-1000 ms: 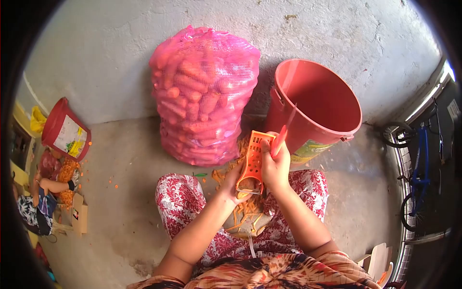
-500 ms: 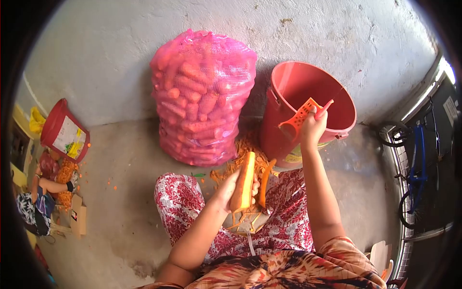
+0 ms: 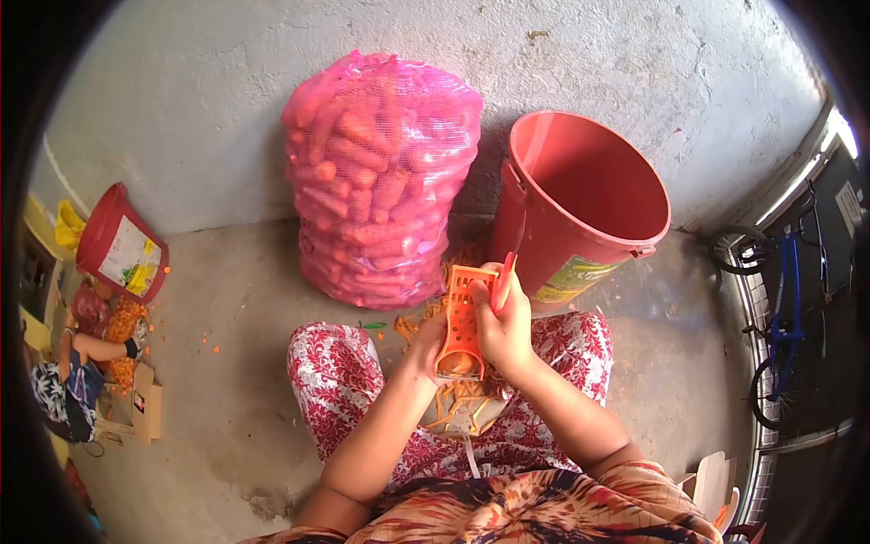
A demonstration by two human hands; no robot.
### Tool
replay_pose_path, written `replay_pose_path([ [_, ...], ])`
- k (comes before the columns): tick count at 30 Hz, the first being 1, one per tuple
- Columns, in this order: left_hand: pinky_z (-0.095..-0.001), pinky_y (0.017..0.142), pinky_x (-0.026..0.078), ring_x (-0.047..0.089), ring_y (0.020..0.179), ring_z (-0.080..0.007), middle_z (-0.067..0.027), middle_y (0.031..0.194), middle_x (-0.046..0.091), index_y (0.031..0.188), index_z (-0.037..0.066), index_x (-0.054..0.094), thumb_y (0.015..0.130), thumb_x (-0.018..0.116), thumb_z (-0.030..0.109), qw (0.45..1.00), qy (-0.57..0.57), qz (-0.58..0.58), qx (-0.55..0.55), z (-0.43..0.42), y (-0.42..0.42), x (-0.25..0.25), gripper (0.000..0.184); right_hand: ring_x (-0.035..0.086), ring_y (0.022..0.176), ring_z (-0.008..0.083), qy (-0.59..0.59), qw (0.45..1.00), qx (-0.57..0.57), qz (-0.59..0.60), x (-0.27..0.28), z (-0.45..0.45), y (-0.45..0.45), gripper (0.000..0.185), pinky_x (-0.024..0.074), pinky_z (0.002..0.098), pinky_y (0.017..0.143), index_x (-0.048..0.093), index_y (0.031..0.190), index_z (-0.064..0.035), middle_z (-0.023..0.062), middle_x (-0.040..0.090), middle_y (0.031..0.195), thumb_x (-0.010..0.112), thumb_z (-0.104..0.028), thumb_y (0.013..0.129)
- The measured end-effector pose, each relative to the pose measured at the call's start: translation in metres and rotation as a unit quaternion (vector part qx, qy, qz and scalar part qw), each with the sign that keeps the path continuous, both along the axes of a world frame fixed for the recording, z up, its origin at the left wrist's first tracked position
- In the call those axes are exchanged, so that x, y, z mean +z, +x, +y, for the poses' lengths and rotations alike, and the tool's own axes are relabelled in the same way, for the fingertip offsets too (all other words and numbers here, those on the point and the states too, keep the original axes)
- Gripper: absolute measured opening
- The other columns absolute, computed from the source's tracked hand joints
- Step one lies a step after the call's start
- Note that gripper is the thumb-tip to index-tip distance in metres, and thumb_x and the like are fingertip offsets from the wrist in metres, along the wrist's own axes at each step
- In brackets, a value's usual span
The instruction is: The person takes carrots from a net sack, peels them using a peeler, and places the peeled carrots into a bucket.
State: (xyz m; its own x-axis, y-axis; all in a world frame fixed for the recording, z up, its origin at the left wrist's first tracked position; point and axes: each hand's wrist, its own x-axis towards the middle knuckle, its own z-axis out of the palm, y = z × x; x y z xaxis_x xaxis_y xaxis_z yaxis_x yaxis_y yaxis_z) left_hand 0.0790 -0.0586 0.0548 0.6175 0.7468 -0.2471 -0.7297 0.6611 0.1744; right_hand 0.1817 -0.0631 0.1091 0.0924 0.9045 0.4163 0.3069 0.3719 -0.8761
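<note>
A slip of the orange perforated plastic peeler (image 3: pixel 464 313) could nick the left hand (image 3: pixel 428 352), as the two nearly touch; the upright red-handled knife (image 3: pixel 504 283) adds risk. The right hand (image 3: pixel 507 334) has its grip closed around both tools. The left grip, partly hidden, looks clamped on the orange carrot (image 3: pixel 460 364) beneath the peeler, short of the concrete floor (image 3: pixel 227 399)'s wall-side edge.

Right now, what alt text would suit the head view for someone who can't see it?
The right hand holds an orange perforated peeler and a red-handled tool over a partly hidden carrot in the left hand. Beyond stand a pink mesh sack of carrots and an open red bucket; another person shows at far left.
</note>
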Motion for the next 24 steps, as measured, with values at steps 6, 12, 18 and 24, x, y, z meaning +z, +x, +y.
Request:
replay_pose_path([
  [6,-0.035,0.051,0.047,0.052,0.061,-0.0205,-0.0094,0.071,0.053,0.093,0.005,0.049,0.088,0.033,0.035,0.988,-0.003,0.025,-0.149,-0.016,-0.002,-0.012,0.035,0.047,0.057,0.0114,0.062,0.981,-0.183,-0.033,-0.017,0.056,0.046,0.01,0.0403,0.0248,0.055,0.046,0.089,-0.0014,0.0055,0.051,0.065,0.047,-0.011,0.085],
  [12,-0.0337,0.057,0.046,0.051,0.069,-0.019,-0.0082,0.075,0.048,0.095,0.003,0.049,0.089,0.034,0.036,0.995,-0.053,0.023,-0.081,-0.021,-0.002,-0.011,0.036,0.048,0.06,0.0102,0.089,0.966,-0.243,0.028,-0.013,0.095,0.08,0.011,0.0404,0.0253,0.055,0.048,0.087,-0.0021,0.0024,0.052,0.068,0.049,-0.013,0.085],
  [18,-0.0307,0.059,0.05,0.059,0.072,-0.0156,-0.0073,0.088,0.059,0.101,0.006,0.05,0.089,0.035,0.031,0.998,-0.015,0.065,-0.009,-0.005,-0.004,-0.039,0.032,0.041,0.054,0.0028,-0.039,0.989,0.014,0.141,-0.001,0.02,0.013,0.011,0.0359,0.0169,0.048,0.045,0.095,-0.0045,-0.0038,0.046,0.07,0.049,-0.009,0.085],
  [24,-0.0333,0.066,0.05,0.059,0.078,-0.0185,-0.0092,0.093,0.058,0.103,0.005,0.049,0.09,0.032,0.024,0.999,-0.032,0.038,0.021,-0.005,0.004,-0.01,0.029,0.04,0.055,0.0021,-0.071,0.995,0.039,0.06,-0.015,0.009,0.008,0.011,0.0361,0.017,0.049,0.044,0.096,-0.0035,-0.0033,0.045,0.067,0.047,-0.009,0.087],
])
